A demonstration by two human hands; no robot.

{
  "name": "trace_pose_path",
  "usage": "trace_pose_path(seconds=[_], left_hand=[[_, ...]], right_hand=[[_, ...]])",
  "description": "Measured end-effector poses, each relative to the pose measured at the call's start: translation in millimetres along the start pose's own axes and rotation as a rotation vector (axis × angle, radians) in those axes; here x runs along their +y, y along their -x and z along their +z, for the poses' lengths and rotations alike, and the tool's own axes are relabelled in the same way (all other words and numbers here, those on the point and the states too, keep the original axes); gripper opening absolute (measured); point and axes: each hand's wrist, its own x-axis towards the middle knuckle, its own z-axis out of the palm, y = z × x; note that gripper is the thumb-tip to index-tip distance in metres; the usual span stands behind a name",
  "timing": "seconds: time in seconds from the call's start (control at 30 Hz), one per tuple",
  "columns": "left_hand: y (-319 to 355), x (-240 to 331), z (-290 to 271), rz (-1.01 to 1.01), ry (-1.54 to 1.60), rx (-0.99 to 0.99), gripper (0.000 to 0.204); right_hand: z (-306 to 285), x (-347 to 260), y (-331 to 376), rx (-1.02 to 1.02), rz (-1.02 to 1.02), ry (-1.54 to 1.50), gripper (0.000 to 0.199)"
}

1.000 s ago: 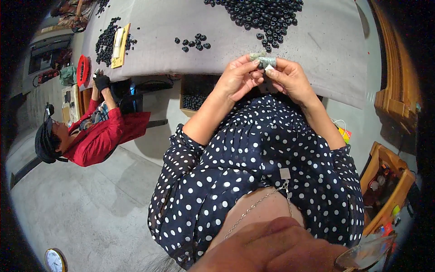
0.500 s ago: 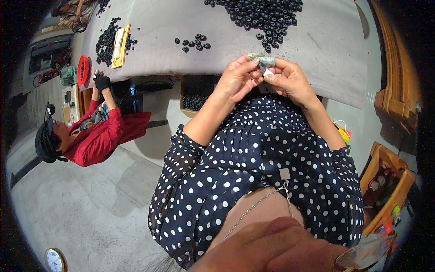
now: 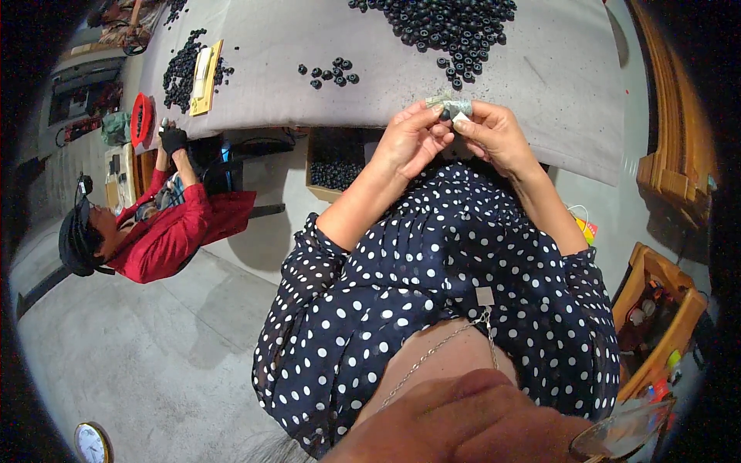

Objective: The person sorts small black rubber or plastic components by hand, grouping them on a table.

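Just over the near edge of the grey-covered table (image 3: 540,116), both my hands meet fingertip to fingertip. My left hand (image 3: 409,140) pinches a small, dark, roundish piece (image 3: 445,115). My right hand (image 3: 498,137) is closed in a pinch beside it, around a small white item (image 3: 461,119) whose kind I cannot make out. Pale greenish wrapping covers fingertips on both hands. Straight beyond them lies a large pile of black ring-shaped pieces (image 3: 455,35), its tip close to my fingers. A smaller group of black pieces (image 3: 332,74) sits further left.
At the left, another person in a red jacket (image 3: 166,239) works with a black-gloved hand (image 3: 174,140) near a red bowl (image 3: 142,119). A yellow tool (image 3: 202,81) lies beside more black pieces. A box (image 3: 328,193) of dark pieces stands below the table; a wooden chair (image 3: 668,324) is at right.
My hands have shifted slightly and turned, staying together. The dark piece shows more plainly between the fingertips now. The person in red has hardly moved.
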Motion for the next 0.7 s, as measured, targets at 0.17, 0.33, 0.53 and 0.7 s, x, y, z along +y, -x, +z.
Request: trace_pose_path(seconds=[0.17,0.33,0.53,0.7], left_hand=[[-2,0,-2,0.009,0.016,0.030,0.013],[1,2,6,0.025,-0.025,0.085,0.014],[3,2,7,0.047,-0.065,0.072,0.014],[3,3,5,0.032,-0.052,0.057,0.015]], right_hand=[[-2,2,1,-0.032,-0.010,0.091,0.032],[8,-5,3,-0.045,-0.058,0.049,0.022],[3,-1,2,-0.064,-0.033,0.101,0.032],[3,-1,1,-0.072,-0.008,0.009,0.028]])
